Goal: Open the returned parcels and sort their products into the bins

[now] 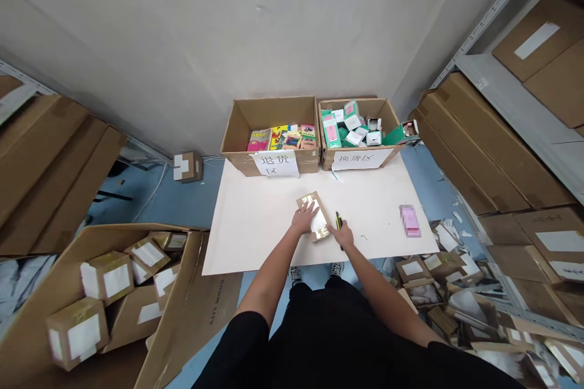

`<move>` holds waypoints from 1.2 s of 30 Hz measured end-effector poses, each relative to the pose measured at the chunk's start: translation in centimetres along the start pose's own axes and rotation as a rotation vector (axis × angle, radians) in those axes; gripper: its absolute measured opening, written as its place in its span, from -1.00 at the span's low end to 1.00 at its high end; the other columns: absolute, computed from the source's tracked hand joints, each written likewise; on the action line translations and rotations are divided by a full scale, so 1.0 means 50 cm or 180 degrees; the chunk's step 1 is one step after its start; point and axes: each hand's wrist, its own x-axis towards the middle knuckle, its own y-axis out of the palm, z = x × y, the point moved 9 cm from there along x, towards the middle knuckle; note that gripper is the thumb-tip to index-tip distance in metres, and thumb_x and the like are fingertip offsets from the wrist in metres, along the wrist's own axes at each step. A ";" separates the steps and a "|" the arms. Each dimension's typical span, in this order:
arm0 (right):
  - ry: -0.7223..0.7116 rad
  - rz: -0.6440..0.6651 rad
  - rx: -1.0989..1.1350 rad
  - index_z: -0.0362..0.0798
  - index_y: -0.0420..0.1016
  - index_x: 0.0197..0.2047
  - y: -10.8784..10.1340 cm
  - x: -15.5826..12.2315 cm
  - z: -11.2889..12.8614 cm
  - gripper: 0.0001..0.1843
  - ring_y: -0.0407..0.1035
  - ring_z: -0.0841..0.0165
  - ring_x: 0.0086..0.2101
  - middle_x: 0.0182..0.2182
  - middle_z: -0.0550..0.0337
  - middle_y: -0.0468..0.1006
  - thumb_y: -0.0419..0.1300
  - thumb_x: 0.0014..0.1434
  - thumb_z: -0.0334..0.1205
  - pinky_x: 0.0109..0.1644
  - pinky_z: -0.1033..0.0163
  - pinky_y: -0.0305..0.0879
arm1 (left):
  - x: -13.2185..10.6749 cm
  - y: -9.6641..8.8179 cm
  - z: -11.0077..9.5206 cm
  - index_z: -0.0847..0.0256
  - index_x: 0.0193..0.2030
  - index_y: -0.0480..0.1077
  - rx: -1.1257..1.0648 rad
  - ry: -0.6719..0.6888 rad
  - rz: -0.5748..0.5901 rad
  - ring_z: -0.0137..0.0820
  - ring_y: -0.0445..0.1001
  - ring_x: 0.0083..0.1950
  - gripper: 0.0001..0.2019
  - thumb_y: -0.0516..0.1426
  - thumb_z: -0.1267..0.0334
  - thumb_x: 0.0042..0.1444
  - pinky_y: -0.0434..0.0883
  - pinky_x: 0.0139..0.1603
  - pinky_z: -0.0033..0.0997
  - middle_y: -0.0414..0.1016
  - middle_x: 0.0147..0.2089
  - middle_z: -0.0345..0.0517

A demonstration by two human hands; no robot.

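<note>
A small flat cardboard box [322,223] with a white label and shiny tape at both ends lies tilted on the white table [255,219]. My left hand [305,217] rests on its left side, fingers stretched out over the label. At the box's lower right corner is my right hand [342,234], closed around a yellow and black box cutter [338,221]. The cutter points away from me; whether its blade is out is too small to see.
Behind stand two labelled cartons, one with colourful booklets [260,140], one with green and white boxes [352,115]. A pink blurred item [410,221] lies at the table's right. A large carton [182,310] of parcels stands left; opened packaging [456,298] is heaped right, beside shelving [515,85].
</note>
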 end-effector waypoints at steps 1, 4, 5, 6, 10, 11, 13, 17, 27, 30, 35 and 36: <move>0.0033 0.0036 -0.0022 -0.01 0.37 0.14 0.013 -0.014 -0.014 -0.29 0.57 0.03 0.01 -0.02 -0.10 0.64 0.28 0.21 0.39 0.01 0.10 0.45 | 0.005 0.011 0.001 -0.15 0.64 -0.16 -0.0011 -0.0093 0.0049 0.01 -0.36 0.69 0.06 0.32 0.13 0.10 0.04 0.56 0.16 -0.35 0.71 -0.13; 0.0064 -0.0024 -0.0081 0.01 0.36 0.15 0.012 -0.013 -0.008 -0.29 0.56 0.02 0.05 0.00 -0.10 0.64 0.29 0.20 0.38 0.04 0.09 0.45 | 0.005 0.049 0.002 -0.02 0.66 -0.25 -0.0074 -0.0619 0.0124 0.13 -0.42 0.68 0.11 0.30 0.02 0.10 0.05 0.53 0.29 -0.44 0.71 0.03; 0.0068 -0.0073 -0.0101 0.02 0.34 0.17 0.000 -0.001 0.007 -0.25 0.56 0.01 0.06 0.01 -0.11 0.64 0.33 0.16 0.38 0.04 0.09 0.46 | 0.002 0.059 -0.001 0.05 0.66 -0.26 -0.0089 -0.0797 0.0145 0.18 -0.40 0.67 0.12 0.29 -0.01 0.09 0.07 0.51 0.32 -0.44 0.70 0.11; 0.0082 -0.0108 -0.0111 0.02 0.33 0.18 -0.014 0.015 0.024 -0.20 0.56 0.01 0.07 0.02 -0.12 0.63 0.39 0.11 0.37 0.03 0.09 0.46 | -0.001 0.067 -0.005 0.11 0.66 -0.25 -0.0107 -0.0956 0.0175 0.23 -0.35 0.67 0.12 0.28 -0.03 0.09 0.08 0.50 0.35 -0.40 0.70 0.20; 0.0076 -0.0209 -0.0138 0.01 0.29 0.20 -0.064 0.076 0.093 -0.17 0.56 -0.01 0.03 0.01 -0.14 0.64 0.48 0.06 0.27 -0.02 0.11 0.46 | -0.010 0.074 -0.015 0.26 0.62 -0.05 -0.0219 -0.1299 0.0412 0.28 0.15 0.54 -0.01 0.25 0.04 0.12 0.20 0.44 0.28 0.13 0.56 0.46; 0.0067 -0.0243 -0.0125 0.01 0.29 0.20 -0.071 0.083 0.102 -0.22 0.57 0.00 0.02 0.00 -0.14 0.64 0.45 0.11 0.24 -0.03 0.12 0.46 | -0.012 0.068 -0.015 0.27 0.61 -0.01 -0.0241 -0.1298 0.0420 0.23 0.26 0.49 -0.06 0.22 0.06 0.15 0.25 0.42 0.22 0.27 0.48 0.46; 0.0058 -0.0340 -0.0011 0.00 0.31 0.18 -0.081 0.086 0.104 -0.40 0.58 0.05 -0.02 -0.04 -0.10 0.65 0.32 0.28 0.20 -0.06 0.16 0.45 | -0.016 0.048 -0.011 0.23 0.60 0.03 -0.0243 -0.1232 0.0275 0.12 0.33 0.44 -0.19 0.13 0.09 0.25 0.31 0.38 0.12 0.38 0.42 0.37; -0.0057 -0.0166 0.0457 0.03 0.38 0.04 -0.080 0.065 0.056 -0.62 0.60 0.26 -0.30 -0.25 0.12 0.64 0.00 0.50 0.15 -0.26 0.29 0.43 | -0.033 0.044 -0.005 0.11 0.63 -0.07 -0.0225 -0.0959 0.0072 0.07 0.01 0.62 -0.22 0.05 0.00 0.34 0.22 0.47 0.10 0.01 0.64 0.19; -0.0440 0.0855 -0.0012 -0.04 0.45 -0.35 -0.060 0.036 0.012 -0.40 0.34 0.43 -0.70 -0.68 0.32 0.41 -0.02 0.50 0.25 -0.44 0.35 0.25 | -0.029 0.114 0.011 0.03 0.67 -0.31 -0.0181 -0.0867 -0.0065 0.01 -0.41 0.69 -0.12 0.06 -0.12 0.39 -0.08 0.60 0.15 -0.46 0.70 0.05; -0.0509 0.0865 -0.0468 -0.08 0.53 -0.28 -0.061 0.035 0.024 -0.35 0.35 0.45 -0.69 -0.61 0.28 0.49 -0.05 0.51 0.27 -0.41 0.36 0.25 | -0.022 0.112 0.013 0.07 0.67 -0.31 -0.0162 -0.0878 -0.0019 0.02 -0.42 0.69 -0.11 0.05 -0.12 0.39 -0.07 0.60 0.16 -0.47 0.70 0.05; -0.0604 0.0820 -0.1017 -0.10 0.58 -0.23 -0.068 0.004 0.002 -0.30 0.43 0.40 -0.61 -0.49 0.14 0.61 -0.12 0.53 0.29 -0.35 0.32 0.25 | -0.015 0.117 0.014 0.07 0.67 -0.31 -0.0170 -0.0902 0.0032 0.04 -0.42 0.69 -0.11 0.06 -0.12 0.38 -0.05 0.59 0.18 -0.48 0.70 0.02; -0.0619 0.0799 -0.1063 -0.09 0.58 -0.25 -0.072 -0.004 -0.007 -0.30 0.44 0.40 -0.60 -0.47 0.13 0.62 -0.10 0.52 0.29 -0.34 0.32 0.25 | -0.014 0.118 0.015 0.06 0.67 -0.31 -0.0174 -0.0899 0.0019 0.04 -0.42 0.69 -0.11 0.06 -0.12 0.38 -0.05 0.59 0.19 -0.48 0.70 0.01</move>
